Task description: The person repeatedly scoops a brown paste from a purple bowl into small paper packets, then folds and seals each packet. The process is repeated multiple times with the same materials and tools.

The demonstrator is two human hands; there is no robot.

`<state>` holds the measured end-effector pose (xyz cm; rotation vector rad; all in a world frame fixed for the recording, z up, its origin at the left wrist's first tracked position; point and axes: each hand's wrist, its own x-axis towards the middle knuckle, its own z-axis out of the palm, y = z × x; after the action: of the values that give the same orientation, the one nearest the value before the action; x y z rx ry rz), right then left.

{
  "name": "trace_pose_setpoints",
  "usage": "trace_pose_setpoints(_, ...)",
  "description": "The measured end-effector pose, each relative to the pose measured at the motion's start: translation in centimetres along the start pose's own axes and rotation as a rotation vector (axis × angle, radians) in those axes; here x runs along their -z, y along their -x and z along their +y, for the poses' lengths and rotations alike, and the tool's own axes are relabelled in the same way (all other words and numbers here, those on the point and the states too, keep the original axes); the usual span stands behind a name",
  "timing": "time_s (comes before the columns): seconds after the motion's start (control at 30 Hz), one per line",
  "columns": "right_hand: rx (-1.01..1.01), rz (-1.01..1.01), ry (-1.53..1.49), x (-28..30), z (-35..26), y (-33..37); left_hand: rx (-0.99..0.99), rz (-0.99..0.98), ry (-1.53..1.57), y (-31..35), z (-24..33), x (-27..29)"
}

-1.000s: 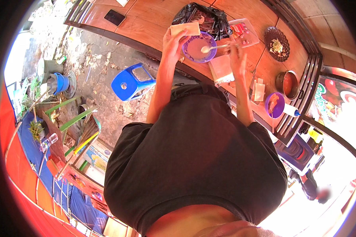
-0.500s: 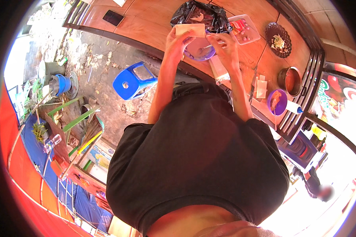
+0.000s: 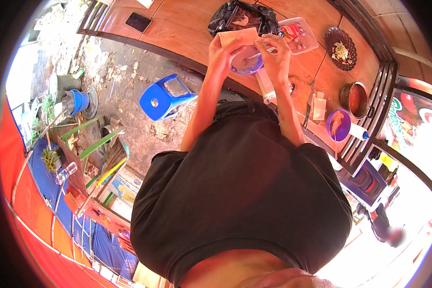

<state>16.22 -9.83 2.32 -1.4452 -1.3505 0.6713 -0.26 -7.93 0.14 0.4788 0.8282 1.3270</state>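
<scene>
A pale, flat rectangular wrapper sheet [image 3: 237, 37] is held up over a purple bowl [image 3: 247, 70]. My left hand [image 3: 220, 54] grips its left end, thumb across the face. At the right end, the fingers of my right hand [image 3: 276, 56] are pinched together at the sheet's edge. Below the hands, the bowl contains a brownish mixture, with what looks like a spoon resting in it. Just behind the sheet sits a black plastic bag [image 3: 254, 18]. A pale, long packet [image 3: 264, 82] lies between the bowl and my body, partly hidden by my right wrist.
To the right stand a light tray [image 3: 308, 44] with a red packet, a dark woven plate [image 3: 352, 60] holding shredded food, a pot [image 3: 354, 99], another purple bowl [image 3: 339, 126] and a white bottle [image 3: 358, 131]. A phone [image 3: 138, 22] lies far left; a blue stool [image 3: 153, 103] stands on the floor.
The sheet has tilted, its right end now higher, and has shifted slightly right with my left hand. My right hand has risen from below to the sheet's right end.
</scene>
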Motion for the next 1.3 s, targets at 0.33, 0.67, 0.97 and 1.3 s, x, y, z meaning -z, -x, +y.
trace_pose_setpoints(0.33, 0.164, -0.043, 0.132, -1.2, 0.0, 0.6, -0.165, -0.012, -0.238, 0.0, 0.7, -1.1)
trace_pose_setpoints(0.67, 0.409, -0.029, 0.078, -0.7, -0.2, 0.2, -0.107, -0.087, -0.253, 0.0, 0.8, -0.8)
trace_pose_setpoints(0.97, 0.036, -0.139, 0.024, 0.3, -0.8, 0.8, -0.085, -0.001, 0.035, -1.0, 0.6, 0.0)
trace_pose_setpoints(1.3, 0.19, -0.088, 0.159, -1.8, -1.0, 2.1, -0.184, 0.049, -0.112, -0.8, 0.6, -0.6)
